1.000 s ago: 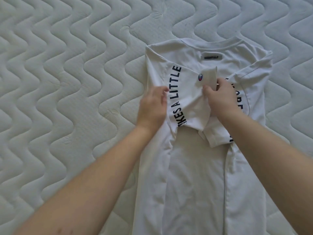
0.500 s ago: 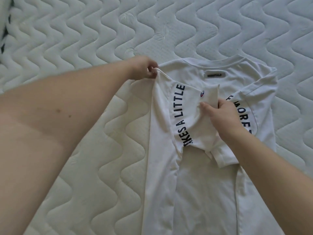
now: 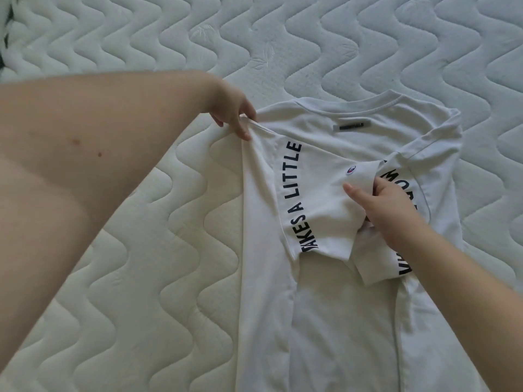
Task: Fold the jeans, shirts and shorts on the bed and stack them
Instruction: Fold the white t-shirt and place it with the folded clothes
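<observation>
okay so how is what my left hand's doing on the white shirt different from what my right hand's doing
The left hand pinches the white shirt at its folded shoulder corner, near the collar; the right hand holds the folded-in sleeve at the shirt's middle. The left arm reaches across from the left; the right comes up from the lower right. Both hands grip fabric of the same shirt on the mattress.

Shirt (image 3: pixel 334 321) hem cut off at bottom edge. Right hand (image 3: pixel 387 210) covers part of the print; neck label (image 3: pixel 351 126) too blurred to read.
</observation>
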Available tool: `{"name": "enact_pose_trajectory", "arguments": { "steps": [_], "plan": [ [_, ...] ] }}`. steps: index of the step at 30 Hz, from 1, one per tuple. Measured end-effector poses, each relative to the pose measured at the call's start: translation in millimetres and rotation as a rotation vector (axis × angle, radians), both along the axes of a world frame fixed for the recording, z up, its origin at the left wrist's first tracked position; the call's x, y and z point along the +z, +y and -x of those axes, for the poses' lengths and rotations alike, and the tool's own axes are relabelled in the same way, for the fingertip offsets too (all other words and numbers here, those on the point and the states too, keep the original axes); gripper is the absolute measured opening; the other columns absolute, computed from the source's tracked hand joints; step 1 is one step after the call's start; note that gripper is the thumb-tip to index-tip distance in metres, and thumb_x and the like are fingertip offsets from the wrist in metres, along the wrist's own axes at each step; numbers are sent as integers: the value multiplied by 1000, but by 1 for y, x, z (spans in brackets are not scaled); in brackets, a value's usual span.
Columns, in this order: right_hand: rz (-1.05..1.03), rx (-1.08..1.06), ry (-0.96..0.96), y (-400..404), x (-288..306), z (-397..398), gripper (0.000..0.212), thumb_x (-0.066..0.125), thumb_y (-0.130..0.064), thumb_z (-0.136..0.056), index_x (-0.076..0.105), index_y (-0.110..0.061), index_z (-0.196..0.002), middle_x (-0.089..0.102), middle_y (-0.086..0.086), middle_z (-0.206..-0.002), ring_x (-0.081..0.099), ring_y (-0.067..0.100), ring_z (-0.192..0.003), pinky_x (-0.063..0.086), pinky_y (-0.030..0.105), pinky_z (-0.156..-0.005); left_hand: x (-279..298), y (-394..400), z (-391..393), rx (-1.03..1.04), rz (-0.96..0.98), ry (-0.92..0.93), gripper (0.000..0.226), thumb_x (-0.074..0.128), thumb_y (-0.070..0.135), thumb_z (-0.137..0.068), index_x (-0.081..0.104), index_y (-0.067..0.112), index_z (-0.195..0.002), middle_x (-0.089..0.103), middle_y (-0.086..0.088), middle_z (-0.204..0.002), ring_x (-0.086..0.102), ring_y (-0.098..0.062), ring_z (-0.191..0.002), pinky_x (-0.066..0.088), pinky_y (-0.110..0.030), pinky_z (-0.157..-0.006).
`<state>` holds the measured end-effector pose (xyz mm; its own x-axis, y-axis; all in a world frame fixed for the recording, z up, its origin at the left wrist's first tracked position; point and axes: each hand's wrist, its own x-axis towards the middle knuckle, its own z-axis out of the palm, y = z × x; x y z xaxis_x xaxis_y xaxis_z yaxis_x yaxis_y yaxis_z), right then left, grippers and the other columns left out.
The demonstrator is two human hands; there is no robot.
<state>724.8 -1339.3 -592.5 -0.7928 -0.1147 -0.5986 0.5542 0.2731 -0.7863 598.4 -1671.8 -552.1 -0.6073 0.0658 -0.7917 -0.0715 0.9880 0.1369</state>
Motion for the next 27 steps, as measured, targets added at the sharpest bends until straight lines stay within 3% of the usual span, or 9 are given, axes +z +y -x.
{"name": "enact_pose_trajectory", "arguments": {
  "steps": [2, 6, 12, 15, 17, 20, 24, 25, 27],
  "plan": [
    [63, -24, -3, -4, 2, -1, 12, 67, -25, -92, 72, -17, -100, 76, 2, -90, 74, 21, -81, 58, 32, -58, 3, -1, 1, 67, -33, 20, 24, 71, 47, -84, 66, 30, -100, 59, 4, -106, 57, -13, -92, 55, -30, -80],
    [82, -145, 52, -15, 5, -3, 11, 66, -23, -93, 72, -16, -99, 75, 3, -98, 71, 22, -94, 59, 37, -82, 1, 4, 5, 23, 97, 218, 36, 67, 50, -86, 68, 16, -98, 69, -3, -93, 59, -22, -81, 48, -32, -71],
    [-115, -97, 130, -10, -1, -18, 11, 59, -20, -93, 68, -26, -90, 73, -7, -87, 70, 19, -85, 57, 37, -73, -27, 19, -12, 72, 107, 422, 33, 70, 35, -88, 63, 10, -109, 59, -17, -117, 58, -34, -104, 43, -34, -80],
    [-253, -60, 234, -5, -4, -24, 11, 59, -28, -94, 67, -21, -93, 71, -5, -87, 66, 18, -85, 53, 36, -76, -35, 20, -22, 193, 55, 478, 32, 68, 33, -90, 61, 10, -111, 52, -18, -121, 56, -35, -105, 38, -32, -80],
    [-310, -39, 356, -7, -3, -22, 14, 57, -30, -95, 64, -20, -91, 67, -3, -81, 61, 17, -80, 47, 26, -69, -38, 21, -28, 305, 1, 536, 30, 70, 31, -89, 59, 11, -108, 52, -18, -120, 56, -33, -104, 38, -32, -81],
    [-294, 125, 325, -13, -3, -15, 2, 61, -32, -94, 60, -32, -92, 64, -13, -80, 60, -1, -72, 44, 15, -61, -41, 21, -41, 548, -86, 632, 35, 71, 29, -87, 55, 9, -110, 58, -13, -116, 57, -28, -104, 38, -30, -79],
    [-165, 95, 60, -7, -2, -7, 24, 74, -23, -85, 63, -21, -107, 72, 1, -96, 73, 21, -76, 60, 39, -57, -42, 27, -54, 855, -108, 564, 61, 77, 41, -81, 53, 5, -124, 60, -11, -122, 58, -27, -113, 47, -33, -90],
    [-144, 91, 71, -5, 0, -7, 23, 74, -18, -85, 64, -21, -106, 73, 2, -97, 73, 20, -74, 60, 39, -55, -41, 28, -56, 881, -120, 532, 55, 78, 38, -80, 57, 6, -119, 63, -12, -120, 60, -28, -110, 50, -35, -91],
    [-125, 73, 170, -2, 3, -9, 24, 71, -13, -86, 67, -22, -109, 74, -3, -99, 73, 12, -81, 61, 38, -69, -38, 27, -57, 1008, -262, 511, 23, 77, 25, -83, 63, 11, -97, 67, -11, -108, 64, -25, -100, 55, -36, -88]
  ]
}}
